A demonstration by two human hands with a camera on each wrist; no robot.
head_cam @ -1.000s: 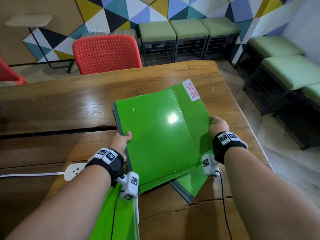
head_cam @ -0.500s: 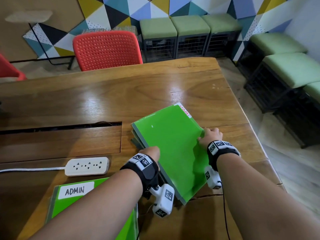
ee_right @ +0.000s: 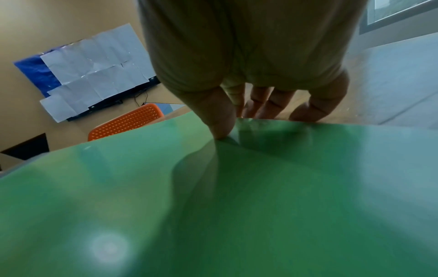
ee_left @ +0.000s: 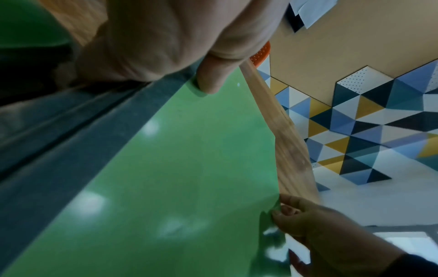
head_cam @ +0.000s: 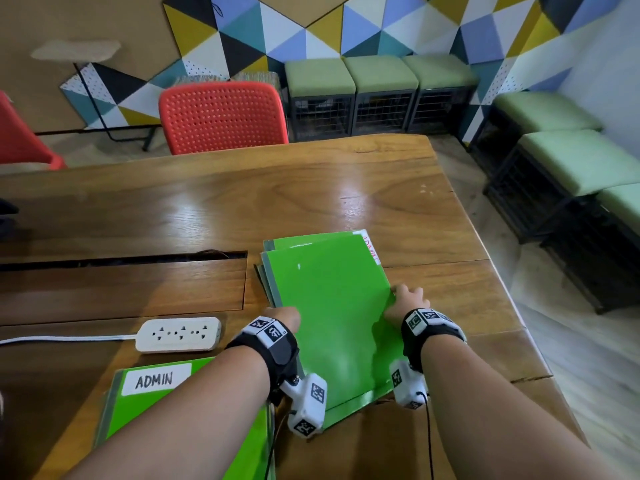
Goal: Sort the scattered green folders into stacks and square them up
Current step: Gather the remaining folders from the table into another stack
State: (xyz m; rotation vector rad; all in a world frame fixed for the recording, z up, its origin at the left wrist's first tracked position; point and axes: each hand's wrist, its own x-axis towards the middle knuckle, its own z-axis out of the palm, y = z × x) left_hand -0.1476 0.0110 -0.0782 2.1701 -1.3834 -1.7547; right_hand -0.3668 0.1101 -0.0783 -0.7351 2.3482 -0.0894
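Note:
A stack of glossy green folders (head_cam: 332,306) lies flat on the wooden table (head_cam: 242,202), with a white label showing at its far right corner. My left hand (head_cam: 285,315) grips the stack's left, spine side; in the left wrist view its thumb (ee_left: 208,82) lies on the top cover (ee_left: 177,168). My right hand (head_cam: 405,299) pinches the stack's right edge, thumb (ee_right: 220,125) on the cover (ee_right: 237,206) and the fingers (ee_right: 267,105) down past the edge. Another green folder (head_cam: 173,410), labelled ADMIN, lies near me at the left, partly under my left forearm.
A white power strip (head_cam: 178,334) with its cord lies left of the stack. A long cable slot (head_cam: 124,259) cuts the table behind it. The table's right edge (head_cam: 502,278) is close to the stack. A red chair (head_cam: 221,116) and green stools (head_cam: 381,77) stand beyond.
A second ago both hands held the folders raised and tilted. The stack now lies flat on the table, turned a little straighter, with both hands still at its sides.

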